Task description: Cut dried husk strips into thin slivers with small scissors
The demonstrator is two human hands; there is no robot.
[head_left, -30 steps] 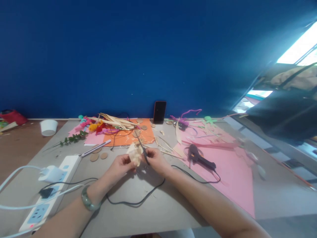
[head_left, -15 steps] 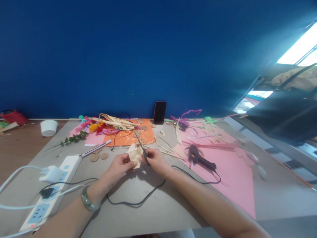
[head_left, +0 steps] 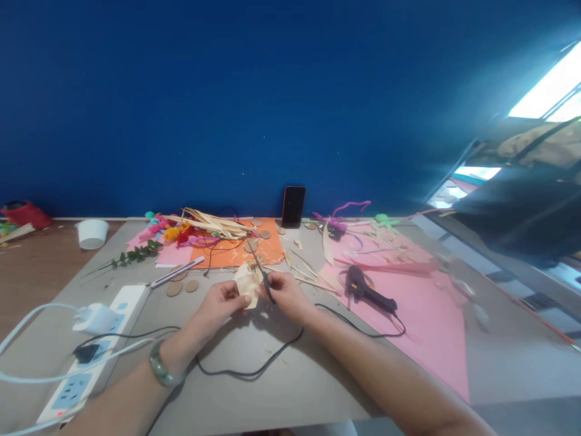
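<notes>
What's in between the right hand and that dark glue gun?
In the head view, thin pale strips, some grey table and part of the pink paper lie between the right hand and the glue gun.

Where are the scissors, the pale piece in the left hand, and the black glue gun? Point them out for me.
Scissors [head_left: 267, 286]: head view, on the dark handle.
Pale piece [head_left: 247, 282]: head view, near the middle of its surface.
Black glue gun [head_left: 370, 293]: head view, on its handle.

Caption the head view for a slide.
Left hand pinches a pale piece; right hand grips a slim dark tool; a glue gun lies on pink paper.
</notes>
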